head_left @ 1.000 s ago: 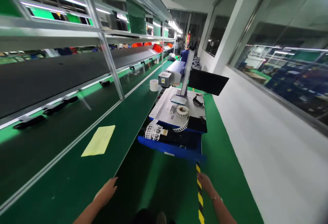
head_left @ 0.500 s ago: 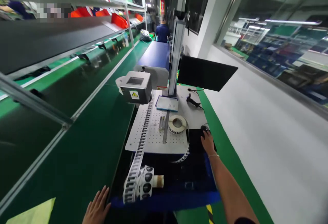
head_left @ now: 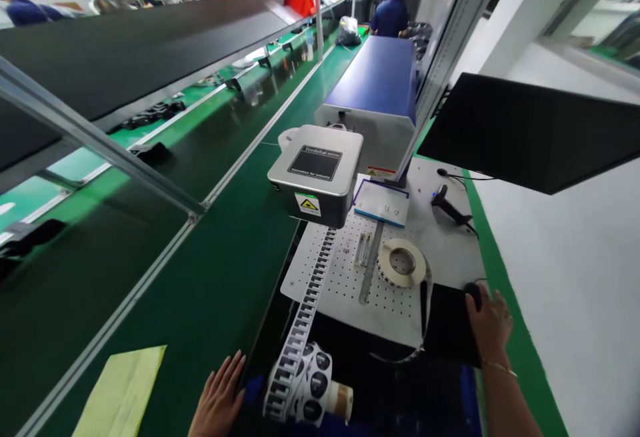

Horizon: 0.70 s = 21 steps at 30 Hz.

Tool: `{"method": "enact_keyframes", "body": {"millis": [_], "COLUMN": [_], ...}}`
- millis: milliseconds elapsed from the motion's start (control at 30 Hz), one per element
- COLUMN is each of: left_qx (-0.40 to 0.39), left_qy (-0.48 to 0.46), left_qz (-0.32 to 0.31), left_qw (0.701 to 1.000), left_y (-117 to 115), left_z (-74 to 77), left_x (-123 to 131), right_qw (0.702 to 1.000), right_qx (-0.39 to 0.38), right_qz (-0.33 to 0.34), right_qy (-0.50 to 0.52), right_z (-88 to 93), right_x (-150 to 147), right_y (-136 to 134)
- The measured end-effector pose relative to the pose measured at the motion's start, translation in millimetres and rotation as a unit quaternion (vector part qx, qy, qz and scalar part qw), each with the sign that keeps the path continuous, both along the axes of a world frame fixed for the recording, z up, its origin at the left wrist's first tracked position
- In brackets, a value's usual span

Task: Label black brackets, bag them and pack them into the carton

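My left hand [head_left: 220, 393] lies flat, fingers stretched, on the edge of the green bench [head_left: 185, 290]. Under my right hand [head_left: 490, 330] is a black computer mouse [head_left: 473, 294], the fingers curved over it at the black pad [head_left: 447, 320]. A strip of labels [head_left: 311, 287] runs from the roll of labels [head_left: 316, 383] near my left hand, up the perforated plate [head_left: 300, 283] to beneath the grey marking head [head_left: 317, 187]. Farther right on the plate sits another label roll [head_left: 401, 263], its loose end hanging over the front edge.
A yellow-green sheet [head_left: 120, 390] lies on the bench at left. On the white surface rest a handheld scanner [head_left: 450, 207] and a blue-edged board [head_left: 381, 202]. A dark monitor [head_left: 535, 130] overhangs the right side. Beyond the blue machine cover [head_left: 375, 77] is a person [head_left: 390, 17].
The view has shifted left and closer, so the marking head and monitor look larger. My left hand stays on the bench edge, and my right hand stays on the computer mouse.
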<state>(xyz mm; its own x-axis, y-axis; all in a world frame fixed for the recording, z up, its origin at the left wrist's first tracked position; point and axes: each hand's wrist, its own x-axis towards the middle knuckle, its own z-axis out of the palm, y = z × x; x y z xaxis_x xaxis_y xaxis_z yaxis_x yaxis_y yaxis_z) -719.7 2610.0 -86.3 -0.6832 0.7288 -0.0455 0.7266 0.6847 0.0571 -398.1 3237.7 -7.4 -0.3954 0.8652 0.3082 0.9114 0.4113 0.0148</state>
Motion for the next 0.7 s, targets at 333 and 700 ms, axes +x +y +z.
{"method": "enact_keyframes", "body": {"millis": [333,700], "left_qx": [0.011,0.062], "left_qy": [0.027,-0.05], "left_qz": [-0.011,-0.011], "left_qw": [1.0,0.997], "left_y": [-1.4,77.1], "left_z": [-1.9,27.8], "left_x": [2.6,-69.7], "right_qw": [0.991,0.959], "right_qx": [-0.031,-0.103], "right_qz": [0.046,0.146], "right_qy": [0.123,0.22], "right_z": [5.3,-44.4], "right_x": [4.6,-11.7], "right_y": [-15.4,-100.0]}}
